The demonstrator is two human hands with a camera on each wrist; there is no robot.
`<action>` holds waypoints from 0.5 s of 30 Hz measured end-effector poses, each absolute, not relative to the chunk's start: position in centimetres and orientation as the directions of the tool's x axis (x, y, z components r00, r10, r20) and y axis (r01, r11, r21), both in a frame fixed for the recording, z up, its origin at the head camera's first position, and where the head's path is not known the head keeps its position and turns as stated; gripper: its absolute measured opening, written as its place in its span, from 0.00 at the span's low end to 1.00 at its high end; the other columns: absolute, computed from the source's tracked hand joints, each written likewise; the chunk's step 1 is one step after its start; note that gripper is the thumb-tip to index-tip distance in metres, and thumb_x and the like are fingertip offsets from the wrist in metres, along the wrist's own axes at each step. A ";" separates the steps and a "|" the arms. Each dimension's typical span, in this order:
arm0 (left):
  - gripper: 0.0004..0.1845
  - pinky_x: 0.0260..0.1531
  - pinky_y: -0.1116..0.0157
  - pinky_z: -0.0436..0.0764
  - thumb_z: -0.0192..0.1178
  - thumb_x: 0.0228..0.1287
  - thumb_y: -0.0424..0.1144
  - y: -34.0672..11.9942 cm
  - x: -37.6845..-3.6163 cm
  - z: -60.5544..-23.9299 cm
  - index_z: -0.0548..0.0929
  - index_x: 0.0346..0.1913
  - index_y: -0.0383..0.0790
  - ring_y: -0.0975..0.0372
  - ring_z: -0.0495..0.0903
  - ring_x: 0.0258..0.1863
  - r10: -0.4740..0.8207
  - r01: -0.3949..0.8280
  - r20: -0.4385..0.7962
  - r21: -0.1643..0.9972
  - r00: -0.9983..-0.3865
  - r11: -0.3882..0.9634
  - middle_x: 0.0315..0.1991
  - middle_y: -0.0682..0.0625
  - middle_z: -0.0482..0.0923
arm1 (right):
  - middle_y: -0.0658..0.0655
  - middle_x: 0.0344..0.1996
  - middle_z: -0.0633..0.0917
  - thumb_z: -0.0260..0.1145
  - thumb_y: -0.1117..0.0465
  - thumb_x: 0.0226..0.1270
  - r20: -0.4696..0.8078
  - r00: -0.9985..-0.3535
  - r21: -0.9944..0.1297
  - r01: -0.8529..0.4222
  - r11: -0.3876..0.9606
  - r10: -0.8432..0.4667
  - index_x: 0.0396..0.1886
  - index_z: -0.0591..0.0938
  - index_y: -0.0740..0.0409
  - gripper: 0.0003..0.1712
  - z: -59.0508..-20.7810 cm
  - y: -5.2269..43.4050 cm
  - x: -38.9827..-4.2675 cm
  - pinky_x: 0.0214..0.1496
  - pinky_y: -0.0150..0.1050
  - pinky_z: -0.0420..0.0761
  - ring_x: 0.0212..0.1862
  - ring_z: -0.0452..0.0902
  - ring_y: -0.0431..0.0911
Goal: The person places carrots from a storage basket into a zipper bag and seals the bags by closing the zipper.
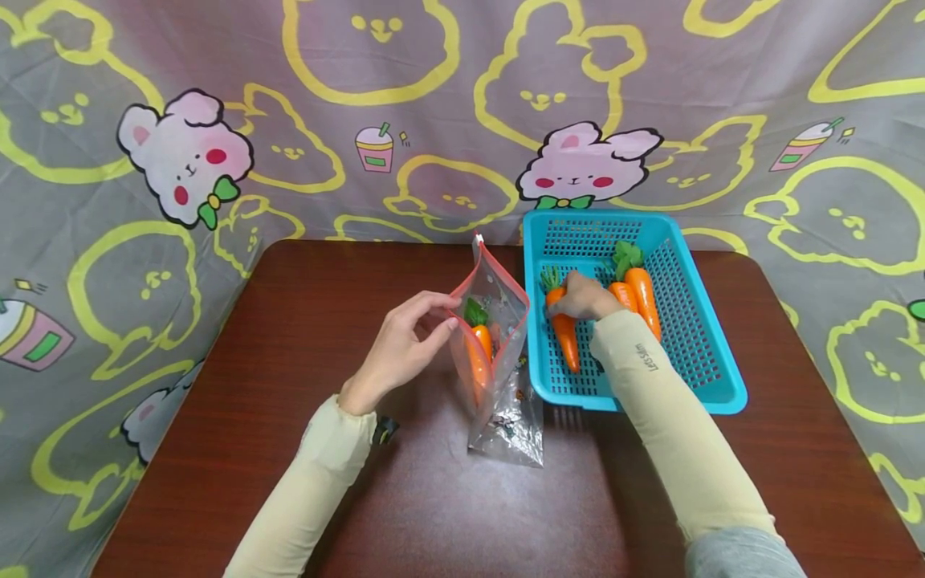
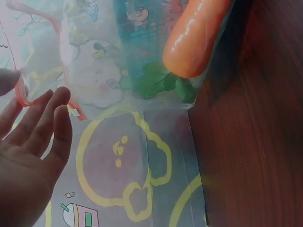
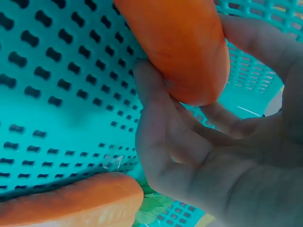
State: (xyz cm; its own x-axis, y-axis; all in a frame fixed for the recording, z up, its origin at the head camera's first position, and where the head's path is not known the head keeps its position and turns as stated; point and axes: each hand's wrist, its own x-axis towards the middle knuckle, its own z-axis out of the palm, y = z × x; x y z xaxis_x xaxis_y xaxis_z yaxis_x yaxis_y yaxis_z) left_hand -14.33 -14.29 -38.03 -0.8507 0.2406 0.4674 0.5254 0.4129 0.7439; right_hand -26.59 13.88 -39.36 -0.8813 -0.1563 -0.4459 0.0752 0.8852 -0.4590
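A clear zip bag (image 1: 506, 437) with a red-edged mouth stands spread on the table, a carrot (image 1: 480, 365) with green leaves inside it. My left hand (image 1: 401, 341) pinches the bag's left rim between thumb and fingers; the left wrist view shows the thumb and fingers either side of the red edge (image 2: 20, 92). Inside the blue basket, my right hand (image 1: 584, 297) grips another carrot (image 1: 567, 345) near its leafy top. In the right wrist view the fingers curl round that carrot's thick end (image 3: 184, 52), which sits just above the basket floor.
The blue slotted basket (image 1: 733, 393) stands right of the bag, its left side close against it. Two more leafy carrots (image 1: 643, 297) lie in its right half. A brown wooden table (image 1: 303, 345) lies under everything, with a patterned cloth (image 1: 448, 160) behind.
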 end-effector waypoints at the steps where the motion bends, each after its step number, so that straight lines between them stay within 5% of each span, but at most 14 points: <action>1: 0.13 0.32 0.66 0.80 0.65 0.61 0.32 -14.3 -14.3 -38.1 0.82 0.49 0.36 0.63 0.81 0.37 0.246 0.527 0.467 0.746 -0.850 0.407 0.43 0.45 0.82 | 0.66 0.46 0.75 0.64 0.55 0.64 -0.448 -0.880 -0.468 0.077 0.880 -0.161 0.57 0.64 0.66 0.29 -39.2 13.9 -26.5 0.46 0.45 0.77 0.45 0.72 0.56; 10: 0.14 0.34 0.67 0.80 0.66 0.60 0.33 -14.2 -14.3 -38.1 0.82 0.49 0.39 0.63 0.82 0.36 0.247 0.521 0.459 0.762 -0.854 0.384 0.43 0.50 0.82 | 0.65 0.43 0.72 0.60 0.51 0.67 -0.456 -0.869 -0.519 0.087 0.850 -0.190 0.58 0.58 0.68 0.32 -37.8 14.4 -26.2 0.48 0.47 0.77 0.43 0.71 0.55; 15: 0.12 0.32 0.68 0.80 0.67 0.60 0.34 -14.1 -14.3 -38.0 0.82 0.47 0.39 0.64 0.81 0.35 0.246 0.522 0.460 0.759 -0.853 0.389 0.41 0.51 0.82 | 0.65 0.39 0.72 0.59 0.49 0.66 -0.430 -0.876 -0.571 0.077 0.817 -0.217 0.68 0.44 0.74 0.48 -37.2 14.8 -26.0 0.47 0.46 0.77 0.39 0.73 0.54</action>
State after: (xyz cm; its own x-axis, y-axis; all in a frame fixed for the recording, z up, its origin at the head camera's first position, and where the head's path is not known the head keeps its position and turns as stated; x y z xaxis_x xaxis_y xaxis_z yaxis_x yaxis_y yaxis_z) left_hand -14.33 -14.13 -38.02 -0.8530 0.2460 0.4602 0.5218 0.3886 0.7594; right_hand -25.98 14.83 -37.23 -0.8762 -0.2174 -0.4301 0.0775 0.8173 -0.5710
